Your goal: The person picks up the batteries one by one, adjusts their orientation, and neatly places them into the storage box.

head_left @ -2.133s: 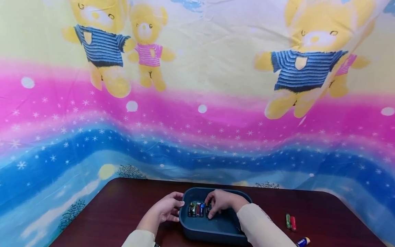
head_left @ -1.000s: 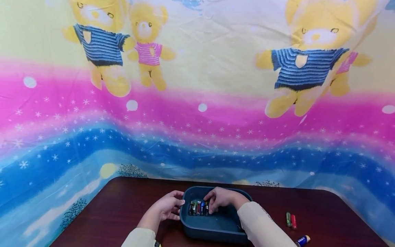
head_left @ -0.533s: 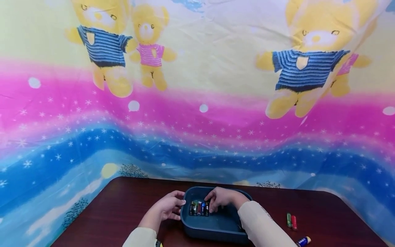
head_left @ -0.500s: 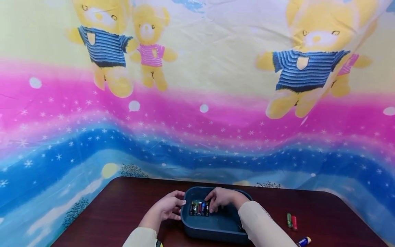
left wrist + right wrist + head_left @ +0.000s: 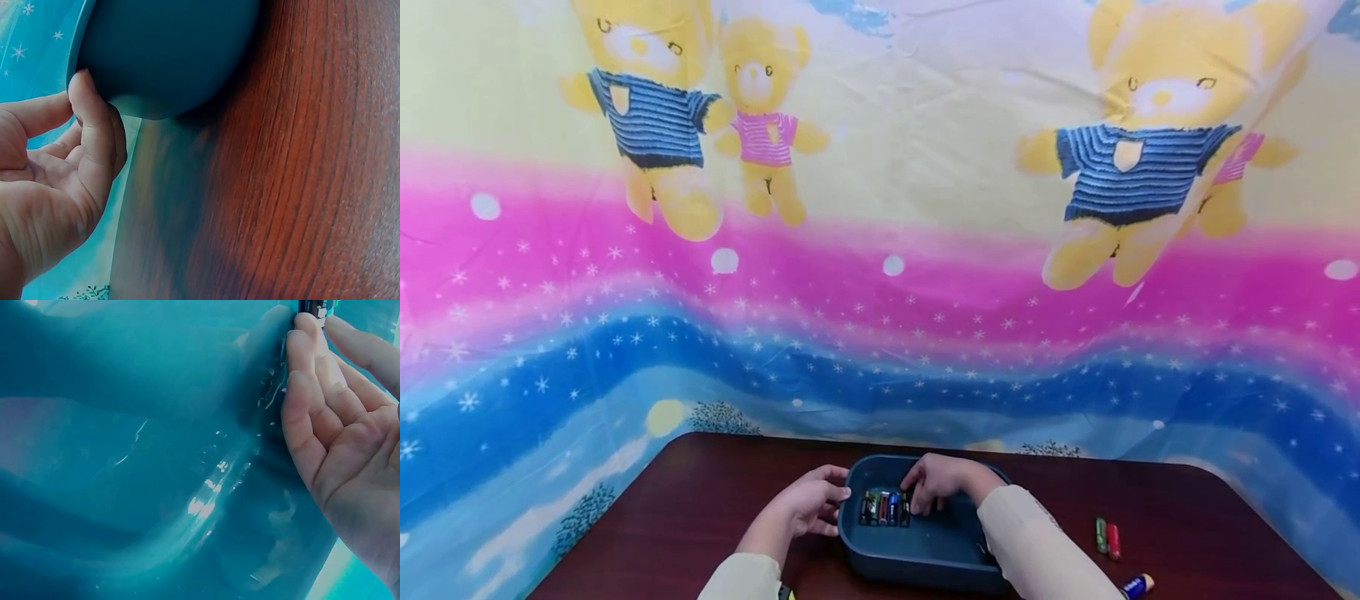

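On the table [image 5: 715, 500], pinching the container rim [image 5: 925, 559] with left fingers [image 5: 94, 122]; just drew right fingers [image 5: 304, 356] back along the black battery [image 5: 905, 512], presumably nearly aligned; cannot tell if pinching it.

Dark blue-grey tray [image 5: 936, 542], row of small batteries [image 5: 883, 509] lying side by side inside

Item: one right hand [image 5: 350, 431], at the right edge, palm turned to the camera, fingers bent and grouped toward the top. Item: one dark battery [image 5: 312, 307] with pale print, cut off by the top edge, its lower end held between thumb and a fingertip. Item: one blue container [image 5: 125, 500], glossy, which filled most of the view; bright glints ran along a curved bend, left of the palm.
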The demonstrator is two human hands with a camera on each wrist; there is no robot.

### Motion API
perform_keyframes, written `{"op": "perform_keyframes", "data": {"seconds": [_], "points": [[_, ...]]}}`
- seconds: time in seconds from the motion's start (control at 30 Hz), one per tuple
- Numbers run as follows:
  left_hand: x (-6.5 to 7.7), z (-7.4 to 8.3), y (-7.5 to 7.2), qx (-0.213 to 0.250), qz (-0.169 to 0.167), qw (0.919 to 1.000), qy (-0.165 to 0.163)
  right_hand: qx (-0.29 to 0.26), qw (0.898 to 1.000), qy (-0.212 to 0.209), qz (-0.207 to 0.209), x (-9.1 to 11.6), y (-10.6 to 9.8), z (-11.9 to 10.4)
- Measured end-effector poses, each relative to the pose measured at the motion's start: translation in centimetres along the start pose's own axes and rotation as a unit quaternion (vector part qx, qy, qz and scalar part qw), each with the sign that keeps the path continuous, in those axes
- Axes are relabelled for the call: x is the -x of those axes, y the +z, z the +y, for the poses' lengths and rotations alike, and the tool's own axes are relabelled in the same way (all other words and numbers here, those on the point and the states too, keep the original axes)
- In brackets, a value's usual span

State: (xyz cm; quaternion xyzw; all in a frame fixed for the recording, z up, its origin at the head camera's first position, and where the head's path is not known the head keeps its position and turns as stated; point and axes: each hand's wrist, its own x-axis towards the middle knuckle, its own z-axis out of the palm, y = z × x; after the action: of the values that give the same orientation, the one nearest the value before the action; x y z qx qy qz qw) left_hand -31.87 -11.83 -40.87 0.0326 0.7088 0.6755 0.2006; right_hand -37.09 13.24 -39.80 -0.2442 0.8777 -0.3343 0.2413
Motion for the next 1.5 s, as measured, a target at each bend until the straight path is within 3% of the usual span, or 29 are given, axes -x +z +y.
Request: {"op": "perform_keyframes", "data": {"seconds": [0.47,0.8,1.1,1.5], "points": [[0.1,0.1,-0.3,0.002,0.001,1.0,0.002,-0.003,0.999,0.036,-0.014,0.2,-1.1,-1.0],[0.1,-0.2,-0.5,0.007,0.009,0.9999,-0.006,0.021,1.0,0.017,-0.005,1.1,-2.4,-2.6],[0.3,-0.9,-0.4,0.012,0.012,0.9999,-0.002,0.021,0.999,0.003,0.04,4.2,-4.1,-3.0],[0.5,-0.4,0.2,0.003,0.001,1.0,0.007,0.007,0.995,-0.011,0.103,9.6,-7.3,0.2]]}}
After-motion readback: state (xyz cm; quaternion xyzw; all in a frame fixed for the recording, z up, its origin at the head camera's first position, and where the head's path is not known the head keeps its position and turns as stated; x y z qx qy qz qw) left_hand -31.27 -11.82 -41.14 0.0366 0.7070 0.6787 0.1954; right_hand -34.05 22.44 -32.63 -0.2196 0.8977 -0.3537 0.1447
